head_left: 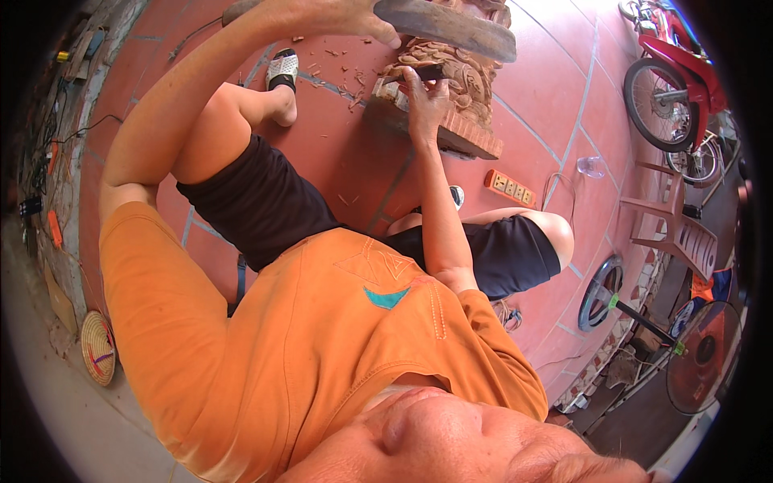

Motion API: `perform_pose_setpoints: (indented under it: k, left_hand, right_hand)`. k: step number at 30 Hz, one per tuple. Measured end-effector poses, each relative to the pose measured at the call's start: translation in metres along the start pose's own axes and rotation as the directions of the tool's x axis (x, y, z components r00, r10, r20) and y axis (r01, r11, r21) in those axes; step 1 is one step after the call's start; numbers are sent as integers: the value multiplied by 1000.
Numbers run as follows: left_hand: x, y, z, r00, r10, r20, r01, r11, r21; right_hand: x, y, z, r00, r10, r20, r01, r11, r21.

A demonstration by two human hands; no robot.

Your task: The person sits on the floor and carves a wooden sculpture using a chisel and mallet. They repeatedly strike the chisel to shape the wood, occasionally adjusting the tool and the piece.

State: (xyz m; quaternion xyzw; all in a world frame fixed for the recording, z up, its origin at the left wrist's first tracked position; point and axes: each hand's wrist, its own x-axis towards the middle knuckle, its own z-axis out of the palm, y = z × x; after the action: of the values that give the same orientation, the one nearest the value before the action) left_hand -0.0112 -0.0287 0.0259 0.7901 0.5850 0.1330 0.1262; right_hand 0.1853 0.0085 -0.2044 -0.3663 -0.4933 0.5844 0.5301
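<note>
Our head [459, 439] lies closest; beyond, our right hand's [427, 109] grip is closed round a dark tool [430, 72] at the carved block [473, 90] on the floor [531, 84], best held steady; our left hand's [358, 19] grip, partly cropped, we cannot tell.

You worked in what looked like a home's tiled floor [555, 101] turned carving workshop: wood shavings [359, 78] lay at twelve o'clock, a carved wooden block [469, 84] at one, a red motorbike [702, 71] at two, a plastic chair [694, 244] at three, a fan [699, 362] at four.
</note>
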Motion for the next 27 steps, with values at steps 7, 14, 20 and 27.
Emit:
perform_pose_setpoints:
  k: [7, 14, 20, 27]
  left_hand:
    - [8, 9, 13, 997, 73, -11, -74, 993, -89]
    - [6, 10, 20, 989, 13, 147, -16, 1000, 17]
    - [4, 24, 20, 999, 52, -18, -53, 996, -77]
    - [7, 19, 26, 983, -62, 173, 46, 994, 95]
  right_hand:
    - [12, 3, -7, 1000, -15, -1, 15, 986, -166]
    - [14, 9, -4, 998, -59, 4, 56, 939, -340]
    - [11, 4, -1, 999, -40, 6, 40, 987, -156]
    - [14, -2, -11, 988, 155, -11, -153, 984, 95]
